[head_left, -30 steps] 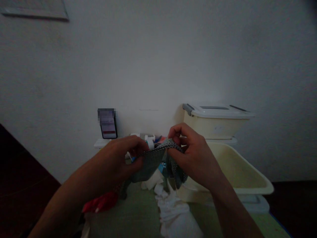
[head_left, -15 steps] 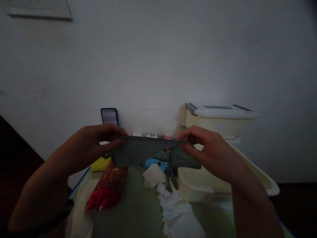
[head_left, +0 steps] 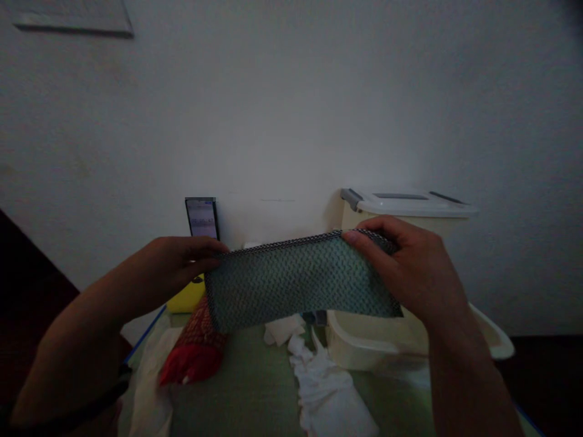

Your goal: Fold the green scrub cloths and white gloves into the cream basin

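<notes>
A grey-green woven cloth point(head_left: 300, 279) with dark stitched edges hangs stretched between my two hands above the table. My left hand point(head_left: 186, 261) pinches its upper left corner between thumb and fingers. Near the upper right end, my right hand point(head_left: 401, 255) grips the top edge, thumb on the near face and fingers behind. The cloth's right end sits higher than its left. Behind its lower edge, a folded white piece point(head_left: 285, 329) and part of a cream tub point(head_left: 373, 352) are partly hidden. A crumpled white cloth point(head_left: 328, 394) lies below my right hand.
A red patterned packet point(head_left: 195, 358) and a yellow object point(head_left: 184, 300) lie at the left, beside a white cloth strip point(head_left: 152, 388). A phone point(head_left: 203, 218) leans against the wall. A lidded storage box point(head_left: 410, 203) stands at the back right.
My right hand has moved up and outward, raising the cloth's right end. The cloth now shows a broad, flat face and covers the blue item behind it. My left hand has shifted slightly left.
</notes>
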